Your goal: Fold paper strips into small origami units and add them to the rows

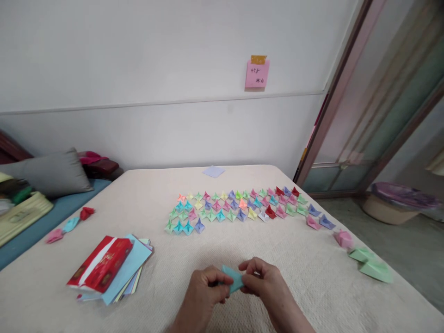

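A small piece of folded light-blue paper (234, 280) is held between my two hands, low over the front of the table. My left hand (208, 287) pinches its left side between thumb and fingers. On its right edge, the fingertips of my right hand (262, 280) are closed. Fingers cover parts of the paper, so its full shape is hidden. Beyond my hands, several rows of small folded paper boats (222, 208) in many colours stand on the cloth.
To the left lie a red tissue pack (104, 263) and a stack of coloured paper sheets (130, 268). A lilac sheet (213, 171) rests by the far edge. Green folded papers (374, 268) and a pink one (343, 238) sit along the right edge. A pink note (257, 74) hangs on the wall.
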A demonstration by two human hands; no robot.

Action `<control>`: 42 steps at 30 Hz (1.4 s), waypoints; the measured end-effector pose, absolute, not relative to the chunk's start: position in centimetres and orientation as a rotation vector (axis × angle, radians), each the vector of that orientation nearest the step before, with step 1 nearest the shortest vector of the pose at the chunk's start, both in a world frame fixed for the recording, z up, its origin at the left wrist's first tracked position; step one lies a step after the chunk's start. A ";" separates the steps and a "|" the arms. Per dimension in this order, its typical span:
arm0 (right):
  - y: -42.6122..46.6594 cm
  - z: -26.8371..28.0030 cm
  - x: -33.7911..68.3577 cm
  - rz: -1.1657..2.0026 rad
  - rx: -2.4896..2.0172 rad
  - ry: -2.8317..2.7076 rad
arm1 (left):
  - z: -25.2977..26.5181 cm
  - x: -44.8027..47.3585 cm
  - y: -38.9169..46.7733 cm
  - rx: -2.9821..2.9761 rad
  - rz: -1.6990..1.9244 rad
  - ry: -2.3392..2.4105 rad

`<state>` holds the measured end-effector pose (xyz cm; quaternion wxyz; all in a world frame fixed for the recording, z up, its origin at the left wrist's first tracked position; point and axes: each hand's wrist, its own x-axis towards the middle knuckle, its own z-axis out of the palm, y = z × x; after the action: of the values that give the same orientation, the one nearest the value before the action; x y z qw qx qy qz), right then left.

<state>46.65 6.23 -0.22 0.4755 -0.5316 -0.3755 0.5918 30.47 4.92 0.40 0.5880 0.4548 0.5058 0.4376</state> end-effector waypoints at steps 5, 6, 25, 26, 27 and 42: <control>6.2 -0.6 46.6 1.458 -1.278 -0.942 | 1.0 30.1 4.8 1.100 0.954 1.123; 6.2 -0.6 46.6 1.460 -1.275 -0.945 | 1.2 30.1 4.7 1.107 0.942 1.117; 6.2 0.1 46.4 1.607 -1.123 -0.789 | 2.3 30.2 4.3 1.057 0.885 1.178; 6.2 -0.2 46.2 1.661 -1.110 -0.725 | 2.2 30.2 4.4 1.083 0.898 1.192; 6.2 -0.5 46.0 1.717 -1.094 -0.683 | 2.1 30.2 4.6 1.104 0.915 1.197; 5.5 -1.0 44.4 1.669 -1.087 -0.779 | 1.5 30.1 4.5 1.078 0.916 1.061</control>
<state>44.42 5.47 -1.04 0.4808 -0.4456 -0.3192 0.6844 30.13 4.53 1.45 0.6341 0.4715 0.4639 0.4006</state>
